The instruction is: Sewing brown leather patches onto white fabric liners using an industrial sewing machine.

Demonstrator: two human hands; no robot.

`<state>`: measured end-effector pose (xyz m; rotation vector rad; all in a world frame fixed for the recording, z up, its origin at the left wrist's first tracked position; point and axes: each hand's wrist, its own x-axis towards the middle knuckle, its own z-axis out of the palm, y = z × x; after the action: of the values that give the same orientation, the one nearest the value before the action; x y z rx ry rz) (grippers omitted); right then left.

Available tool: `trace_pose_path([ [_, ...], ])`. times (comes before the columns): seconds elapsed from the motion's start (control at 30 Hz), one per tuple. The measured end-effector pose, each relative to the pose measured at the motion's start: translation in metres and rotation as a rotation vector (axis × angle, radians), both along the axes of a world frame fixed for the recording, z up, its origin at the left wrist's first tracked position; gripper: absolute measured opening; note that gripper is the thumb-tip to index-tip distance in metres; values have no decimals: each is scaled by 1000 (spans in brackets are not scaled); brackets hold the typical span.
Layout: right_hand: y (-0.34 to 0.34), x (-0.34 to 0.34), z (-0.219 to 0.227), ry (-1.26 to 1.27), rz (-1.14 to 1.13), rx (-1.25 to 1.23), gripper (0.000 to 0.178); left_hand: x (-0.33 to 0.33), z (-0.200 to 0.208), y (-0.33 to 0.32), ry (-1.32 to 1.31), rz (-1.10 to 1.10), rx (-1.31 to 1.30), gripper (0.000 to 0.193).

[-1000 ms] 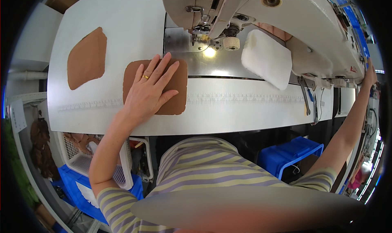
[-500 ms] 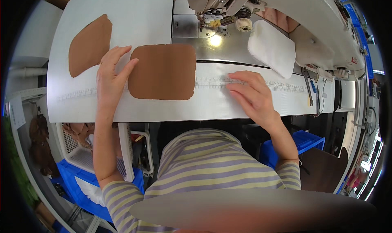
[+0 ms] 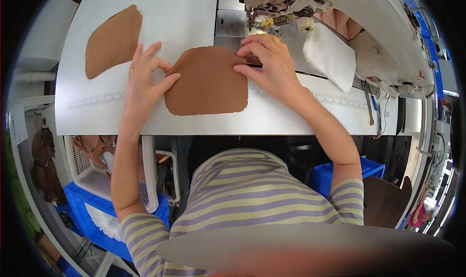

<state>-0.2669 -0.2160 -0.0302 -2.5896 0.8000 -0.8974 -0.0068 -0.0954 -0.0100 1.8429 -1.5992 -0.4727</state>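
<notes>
A brown rounded-rectangular panel of leather-like material (image 3: 206,85) lies on the white table, in front of a sewing machine (image 3: 272,15). My left hand (image 3: 148,75) pinches its left edge between thumb and fingers. At its upper right corner my right hand (image 3: 269,66) grips the edge, thumb below and fingers above, close to the needle area. Both upper corners look slightly lifted. Farther left, behind my left hand, lie two overlapping brown curved pieces (image 3: 114,41) of similar material.
White padded pieces (image 3: 330,56) are stacked beside the machine arm. Scissors-like tools (image 3: 370,104) lie at the table's right end. A measuring scale (image 3: 330,99) runs along the table (image 3: 281,121). Below left stands a white basket (image 3: 151,175) with brown scraps; a blue bin (image 3: 371,167) is below right.
My right hand has moved left and away from me onto the panel's upper right corner. My left hand now pinches the left edge, and the panel sits nearer the machine, its upper corners bent up.
</notes>
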Motion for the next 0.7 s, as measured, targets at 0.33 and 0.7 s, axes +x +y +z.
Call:
trace_pose_path([
  [0.33, 14, 2, 16, -90, 24, 619, 17, 4, 6, -3, 737, 8, 170, 42],
  [0.7, 16, -6, 27, -179, -10, 925, 49, 7, 2, -4, 718, 6, 203, 46],
])
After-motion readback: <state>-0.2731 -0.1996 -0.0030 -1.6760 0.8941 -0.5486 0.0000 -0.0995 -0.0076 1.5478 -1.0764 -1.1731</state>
